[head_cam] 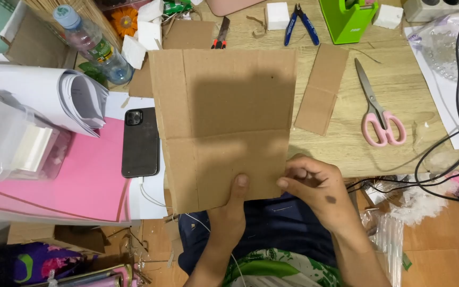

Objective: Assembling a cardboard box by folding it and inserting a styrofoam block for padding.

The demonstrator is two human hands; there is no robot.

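A large brown cardboard sheet [224,117] with fold creases lies over the near edge of the wooden table [399,85]. My left hand [229,212] grips its near edge from below, thumb pressed on top. My right hand [314,186] pinches the sheet's near right corner with its fingertips. Both hands hold the same sheet above my lap.
A narrow cardboard strip [321,89] and pink-handled scissors [379,114] lie to the right. Blue pliers [299,22], a green tape dispenser [346,18] and white foam blocks [277,15] are at the back. A black phone [140,142], pink paper [81,180], a water bottle [94,45] and black cables [452,154] surround the sheet.
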